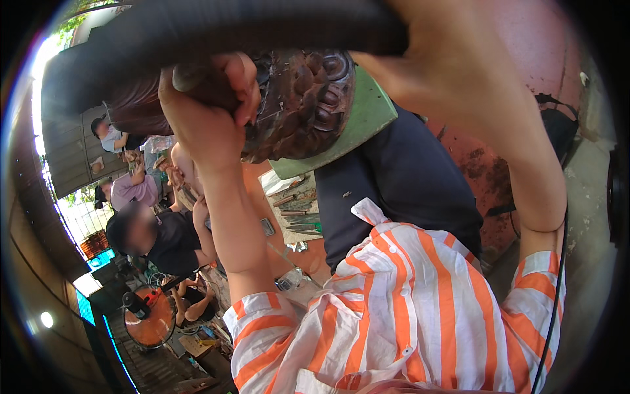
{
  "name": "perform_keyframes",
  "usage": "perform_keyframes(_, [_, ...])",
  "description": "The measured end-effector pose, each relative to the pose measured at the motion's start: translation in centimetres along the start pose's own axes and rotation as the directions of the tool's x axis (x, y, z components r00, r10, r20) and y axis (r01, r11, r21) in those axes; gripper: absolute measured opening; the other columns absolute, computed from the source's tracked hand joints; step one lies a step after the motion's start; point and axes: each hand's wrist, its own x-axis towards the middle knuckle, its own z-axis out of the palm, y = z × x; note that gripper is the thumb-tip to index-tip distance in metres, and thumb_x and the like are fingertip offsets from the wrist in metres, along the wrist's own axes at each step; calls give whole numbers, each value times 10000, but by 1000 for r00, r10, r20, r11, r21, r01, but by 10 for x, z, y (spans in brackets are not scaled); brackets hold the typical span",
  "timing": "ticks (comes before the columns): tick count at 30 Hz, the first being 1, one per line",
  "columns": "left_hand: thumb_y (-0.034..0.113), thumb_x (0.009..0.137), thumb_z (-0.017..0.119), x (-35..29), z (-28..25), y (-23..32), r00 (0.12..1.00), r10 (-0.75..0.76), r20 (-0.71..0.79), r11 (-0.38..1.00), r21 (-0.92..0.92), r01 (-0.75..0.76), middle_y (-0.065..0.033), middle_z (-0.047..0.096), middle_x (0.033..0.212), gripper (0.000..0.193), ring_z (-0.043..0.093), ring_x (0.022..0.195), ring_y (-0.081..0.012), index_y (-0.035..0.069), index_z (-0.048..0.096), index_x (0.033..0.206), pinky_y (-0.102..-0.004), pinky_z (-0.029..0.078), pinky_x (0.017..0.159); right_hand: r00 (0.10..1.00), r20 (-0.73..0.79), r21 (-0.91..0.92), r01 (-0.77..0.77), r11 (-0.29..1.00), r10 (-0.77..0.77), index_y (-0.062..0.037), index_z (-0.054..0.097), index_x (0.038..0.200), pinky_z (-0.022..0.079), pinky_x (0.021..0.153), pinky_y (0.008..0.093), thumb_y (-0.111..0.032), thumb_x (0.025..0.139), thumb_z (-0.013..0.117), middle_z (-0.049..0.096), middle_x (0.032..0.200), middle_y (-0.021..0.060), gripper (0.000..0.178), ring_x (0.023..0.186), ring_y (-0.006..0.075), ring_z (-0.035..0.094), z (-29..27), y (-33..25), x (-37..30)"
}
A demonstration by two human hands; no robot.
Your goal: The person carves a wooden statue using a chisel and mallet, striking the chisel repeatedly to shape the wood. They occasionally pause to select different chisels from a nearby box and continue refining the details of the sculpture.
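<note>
People point(176, 246) sit at left; dark carving point(307, 108), relief already cut.
Left hand point(207, 128) curls closed, apparently gripping the carving's left side; the piece sits over a green board point(367, 121), its scrolls well formed, though any work left cannot be judged. Right hand point(453, 56), upper right, is partly hidden by a black band point(262, 29); its grip cannot be told.

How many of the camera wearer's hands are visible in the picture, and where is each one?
2. The left hand is at the left side of the dark carved piece. The right hand, partly cut off, is at the top edge, beside the blurred black object.
</note>
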Motion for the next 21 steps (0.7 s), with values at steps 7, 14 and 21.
perform_keyframes(7, [319,953,295,-9,-3,-3,994,73,-76,995,-58,-77,-90,436,573,430,292,351,-126,6,457,705,-253,249,349,998,26,32,58,998,-59,-44,482,933,446,595,421,19,629,635,566,720,173,346,726,381,585,0,1,0])
perform_keyframes(14, [264,892,404,-7,-59,12,922,128,-365,706,-620,-343,10,342,535,325,290,360,-78,114,409,603,-229,244,349,972,-233,106,29,994,-3,-7,516,988,451,612,343,67,653,591,551,716,164,352,660,343,568,2,-1,-5])
perform_keyframes(21, [355,921,335,-10,-21,33,960,257,-114,910,-306,-280,-36,369,534,427,318,358,-108,76,451,619,-248,264,347,956,-254,309,225,924,-148,14,520,1005,447,634,308,69,659,587,549,780,153,357,664,284,552,-2,19,-16])
